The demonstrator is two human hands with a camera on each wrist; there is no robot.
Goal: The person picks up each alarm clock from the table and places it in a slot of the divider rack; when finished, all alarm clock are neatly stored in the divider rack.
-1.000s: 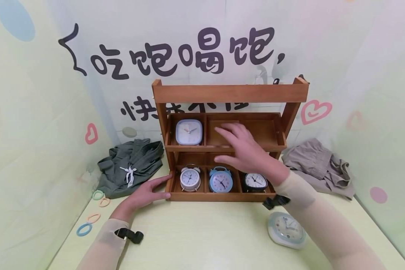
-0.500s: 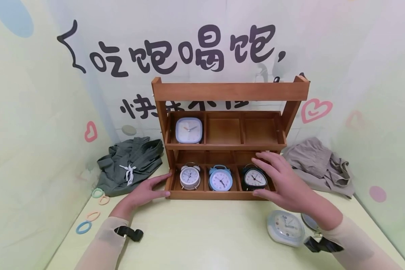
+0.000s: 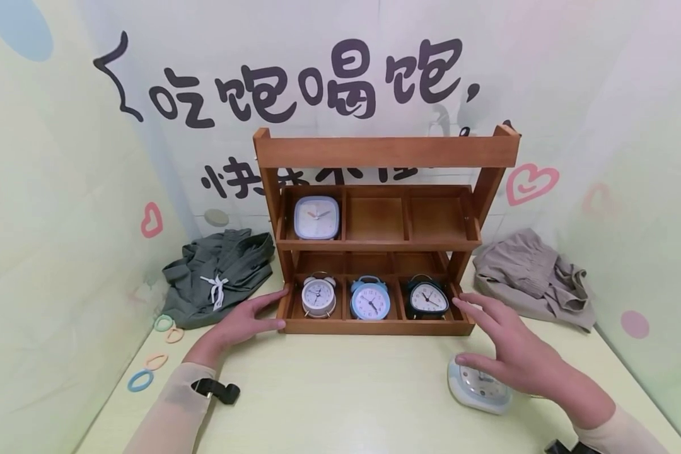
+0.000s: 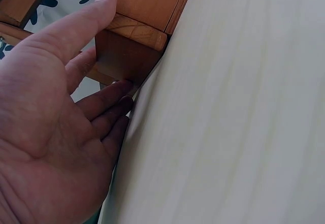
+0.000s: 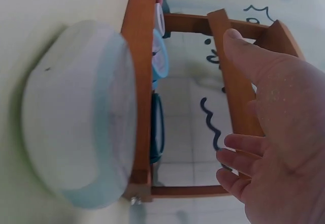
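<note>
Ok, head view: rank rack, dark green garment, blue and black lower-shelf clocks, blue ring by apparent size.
1. rack
2. dark green garment
3. blue lower-shelf clock and black lower-shelf clock: look alike, unranked
4. blue ring

your desk, with a two-tier wooden rack at the back
a square clock sits in the rack's upper left compartment; below, from your left, stand a white clock, a blue clock and a black clock. on the desk, green clothing and four rings lie to your left, a taupe garment to your right, a rounded clock nearer you.
</note>
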